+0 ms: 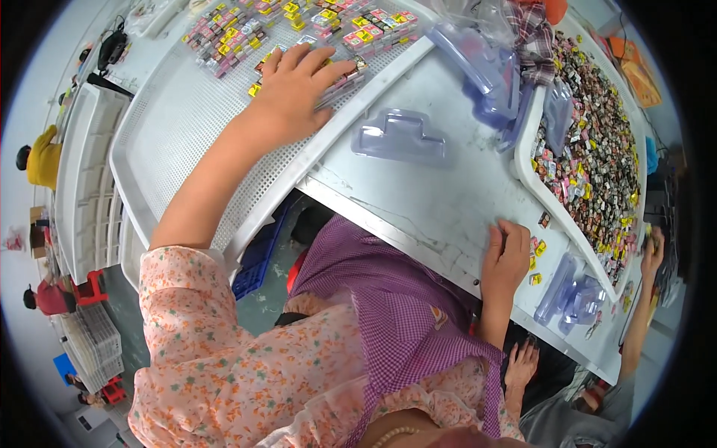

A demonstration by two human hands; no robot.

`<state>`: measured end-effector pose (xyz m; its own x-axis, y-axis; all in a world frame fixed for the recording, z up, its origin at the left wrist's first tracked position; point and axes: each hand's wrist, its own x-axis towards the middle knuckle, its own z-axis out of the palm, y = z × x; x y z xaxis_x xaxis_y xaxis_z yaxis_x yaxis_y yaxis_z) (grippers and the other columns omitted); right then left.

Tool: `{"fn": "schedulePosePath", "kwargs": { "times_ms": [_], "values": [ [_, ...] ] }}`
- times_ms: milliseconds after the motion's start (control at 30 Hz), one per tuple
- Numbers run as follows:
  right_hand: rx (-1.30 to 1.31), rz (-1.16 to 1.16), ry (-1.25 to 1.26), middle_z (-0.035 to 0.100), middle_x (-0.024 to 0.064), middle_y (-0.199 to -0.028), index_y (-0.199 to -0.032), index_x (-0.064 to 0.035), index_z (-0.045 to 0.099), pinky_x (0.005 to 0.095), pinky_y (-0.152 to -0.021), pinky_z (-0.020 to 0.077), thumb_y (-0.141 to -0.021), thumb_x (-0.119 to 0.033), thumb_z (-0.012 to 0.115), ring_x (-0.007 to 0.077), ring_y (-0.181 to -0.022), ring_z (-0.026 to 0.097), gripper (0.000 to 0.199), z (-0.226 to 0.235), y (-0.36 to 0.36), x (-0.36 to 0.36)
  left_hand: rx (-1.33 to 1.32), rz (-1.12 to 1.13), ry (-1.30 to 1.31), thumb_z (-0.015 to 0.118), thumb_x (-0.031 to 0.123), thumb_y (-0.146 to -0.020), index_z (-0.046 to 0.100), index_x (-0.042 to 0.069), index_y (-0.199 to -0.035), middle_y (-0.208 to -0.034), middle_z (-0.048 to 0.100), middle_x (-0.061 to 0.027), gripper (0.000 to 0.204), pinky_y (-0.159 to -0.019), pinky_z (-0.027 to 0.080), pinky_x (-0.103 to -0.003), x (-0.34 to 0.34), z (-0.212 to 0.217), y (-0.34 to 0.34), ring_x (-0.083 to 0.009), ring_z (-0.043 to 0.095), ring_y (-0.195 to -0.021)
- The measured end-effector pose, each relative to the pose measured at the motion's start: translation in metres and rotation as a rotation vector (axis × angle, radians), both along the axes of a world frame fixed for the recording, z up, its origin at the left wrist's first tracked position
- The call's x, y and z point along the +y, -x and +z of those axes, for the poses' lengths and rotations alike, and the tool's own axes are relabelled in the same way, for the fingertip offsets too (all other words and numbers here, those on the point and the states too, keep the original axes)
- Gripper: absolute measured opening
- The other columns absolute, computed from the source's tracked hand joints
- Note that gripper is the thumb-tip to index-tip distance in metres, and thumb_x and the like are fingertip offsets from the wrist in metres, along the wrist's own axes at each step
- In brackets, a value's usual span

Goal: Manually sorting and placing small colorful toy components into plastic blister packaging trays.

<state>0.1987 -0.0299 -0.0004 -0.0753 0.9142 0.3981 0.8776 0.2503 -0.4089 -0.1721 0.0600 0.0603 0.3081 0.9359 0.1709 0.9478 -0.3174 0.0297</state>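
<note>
My left hand (293, 97) is spread palm down over a clear plastic pack of tiny printed boxes (347, 81) at the near edge of a white perforated tray (172, 160). Its fingers reach across the pack and hide part of it. More such packs (228, 41) in pink, yellow and black lie in rows at the tray's far side. My right hand (509, 257) rests at the table's front edge, thumb apart from the loosely bent fingers, with nothing visible in it. Several loose tiny boxes (535, 261) lie beside it. An unfilled clear stepped plastic shell (399, 137) lies between the hands.
On the right stands a white bin (529, 142) heaped with loose tiny boxes (590, 149). Stacked clear shells (482, 75) sit at the back, with more shells (575, 299) at front right. A co-worker's hand (653, 250) is at the bin. White trays (86, 179) stand left.
</note>
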Motion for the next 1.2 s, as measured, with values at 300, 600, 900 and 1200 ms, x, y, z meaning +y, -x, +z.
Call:
{"fn": "schedulePosePath", "kwargs": {
  "times_ms": [300, 600, 900, 1200],
  "values": [
    [0.006, -0.003, 0.013, 0.06, 0.0126, -0.093, -0.096, -0.0038, 0.062, 0.037, -0.071, 0.0475, -0.085, -0.012, 0.066, 0.0305, -0.082, 0.059, 0.014, -0.001, -0.003, -0.002, -0.005, 0.053, -0.161, 0.066, 0.019, -0.077, 0.045, 0.024, -0.133, -0.139, 0.042, -0.0091, 0.06, -0.105, 0.027, -0.06, 0.002, -0.018, -0.006, -0.0381, 0.035, -0.129],
    [0.024, 0.001, 0.024, 0.059, 0.0125, -0.092, -0.094, -0.0034, 0.063, 0.0373, -0.07, 0.0475, -0.085, -0.011, 0.066, 0.0307, -0.081, 0.059, 0.013, 0.0, -0.001, -0.001, 0.035, 0.137, -0.188, 0.065, 0.016, -0.074, 0.046, 0.024, -0.133, -0.139, 0.044, -0.008, 0.063, -0.106, 0.028, -0.056, 0.0, -0.018, 0.012, -0.0359, 0.038, -0.129],
    [0.015, 0.019, 0.024, 0.057, 0.0135, -0.092, -0.095, -0.0008, 0.06, 0.0358, -0.073, 0.0461, -0.09, -0.009, 0.059, 0.0306, -0.083, 0.057, 0.01, 0.002, -0.001, -0.002, 0.067, 0.067, -0.215, 0.066, 0.016, -0.073, 0.046, 0.022, -0.135, -0.139, 0.044, -0.006, 0.065, -0.105, 0.032, -0.053, 0.015, -0.02, 0.052, -0.0347, 0.036, -0.132],
    [0.006, 0.016, 0.002, 0.058, 0.0127, -0.091, -0.093, -0.0023, 0.062, 0.0375, -0.07, 0.0469, -0.086, -0.009, 0.064, 0.0308, -0.08, 0.058, 0.01, 0.002, 0.0, -0.001, 0.053, 0.132, -0.226, 0.067, 0.036, -0.082, 0.039, 0.026, -0.143, -0.15, 0.033, -0.009, 0.067, -0.112, 0.019, -0.057, 0.009, -0.023, 0.051, -0.0366, 0.026, -0.14]
  ]
}}
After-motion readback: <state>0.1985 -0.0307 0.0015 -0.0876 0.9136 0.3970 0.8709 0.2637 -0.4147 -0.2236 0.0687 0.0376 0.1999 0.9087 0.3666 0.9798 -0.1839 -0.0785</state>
